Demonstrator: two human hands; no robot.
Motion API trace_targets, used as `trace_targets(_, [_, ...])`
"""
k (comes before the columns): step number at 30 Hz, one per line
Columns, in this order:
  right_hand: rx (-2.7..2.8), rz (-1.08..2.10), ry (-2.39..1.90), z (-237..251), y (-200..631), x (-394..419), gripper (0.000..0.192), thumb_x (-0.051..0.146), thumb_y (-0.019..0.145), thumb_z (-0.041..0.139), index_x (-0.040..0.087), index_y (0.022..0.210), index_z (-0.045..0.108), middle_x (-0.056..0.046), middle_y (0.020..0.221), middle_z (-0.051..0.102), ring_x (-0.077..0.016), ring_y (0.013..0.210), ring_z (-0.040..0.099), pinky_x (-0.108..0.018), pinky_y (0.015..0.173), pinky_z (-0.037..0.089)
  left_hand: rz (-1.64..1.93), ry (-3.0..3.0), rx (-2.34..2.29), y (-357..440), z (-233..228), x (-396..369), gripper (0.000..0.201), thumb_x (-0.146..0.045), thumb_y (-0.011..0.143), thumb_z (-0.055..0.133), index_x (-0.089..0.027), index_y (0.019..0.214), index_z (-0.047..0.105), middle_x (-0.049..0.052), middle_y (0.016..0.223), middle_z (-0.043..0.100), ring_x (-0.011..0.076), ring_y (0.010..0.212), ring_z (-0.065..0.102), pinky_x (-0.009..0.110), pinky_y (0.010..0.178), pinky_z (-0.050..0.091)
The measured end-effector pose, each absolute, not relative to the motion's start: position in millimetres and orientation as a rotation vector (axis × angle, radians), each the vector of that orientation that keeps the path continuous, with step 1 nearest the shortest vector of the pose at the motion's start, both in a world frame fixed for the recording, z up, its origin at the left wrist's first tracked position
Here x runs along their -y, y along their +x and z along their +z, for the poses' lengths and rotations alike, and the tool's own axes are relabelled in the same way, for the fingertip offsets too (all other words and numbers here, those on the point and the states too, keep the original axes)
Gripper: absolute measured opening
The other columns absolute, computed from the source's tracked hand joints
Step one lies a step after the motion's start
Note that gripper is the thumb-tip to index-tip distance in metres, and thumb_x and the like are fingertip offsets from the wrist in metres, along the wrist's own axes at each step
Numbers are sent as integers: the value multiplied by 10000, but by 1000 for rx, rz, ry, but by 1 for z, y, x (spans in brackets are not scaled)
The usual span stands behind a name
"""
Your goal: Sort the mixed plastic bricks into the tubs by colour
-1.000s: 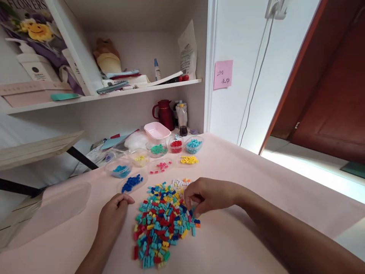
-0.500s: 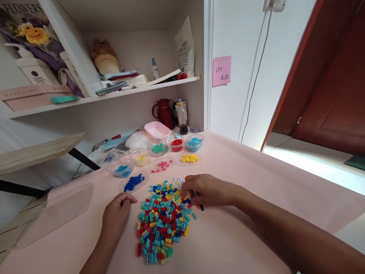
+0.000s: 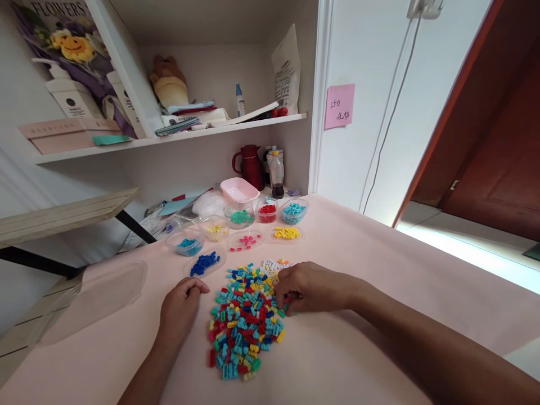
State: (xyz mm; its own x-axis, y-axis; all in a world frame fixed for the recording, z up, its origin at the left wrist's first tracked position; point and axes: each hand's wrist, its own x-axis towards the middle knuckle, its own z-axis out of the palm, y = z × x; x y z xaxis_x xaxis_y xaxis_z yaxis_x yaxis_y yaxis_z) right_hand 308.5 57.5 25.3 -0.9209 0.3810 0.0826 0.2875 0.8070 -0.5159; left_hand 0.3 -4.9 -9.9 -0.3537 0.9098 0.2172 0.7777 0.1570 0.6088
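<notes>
A mixed pile of small toy building bricks point(image 3: 244, 326) in red, turquoise, yellow, green and blue lies on the pink-covered table. At the pile's right edge, my right hand point(image 3: 306, 287) reaches down with curled fingers among the bricks. What its fingertips hold, if anything, is hidden. White bricks point(image 3: 272, 266) sit just beyond it, at the pile's far end. To the left of the pile my left hand point(image 3: 182, 304) rests on the table, fingers folded in and nothing visible in them. Dark blue bricks point(image 3: 205, 263) lie in a shallow clear tray ahead of it.
Behind the pile stand clear containers of sorted bricks: turquoise point(image 3: 294, 210), red point(image 3: 267, 211), green point(image 3: 241, 217), yellow point(image 3: 287, 233) and pink point(image 3: 247, 242). A pink basin point(image 3: 239, 191), red jug point(image 3: 250, 169) and bottle point(image 3: 277, 175) are at the back. A clear lid point(image 3: 97, 298) lies left.
The view has shifted slightly left, so things appear further right. My right hand has come a little nearer along the pile's right edge, uncovering more white bricks. My left hand stays resting.
</notes>
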Motion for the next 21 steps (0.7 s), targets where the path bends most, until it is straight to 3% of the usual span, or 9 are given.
trace_targets(21, [2836,749,-450,20,305,-56,167,222,770,691,252,934,698,5,858,634,-113,728,559,-211,629,372,949,1630,-2244,2,-9,5,243,-210,720,416,-244,677,653,-28,833,713,187,828,630,261,725,424])
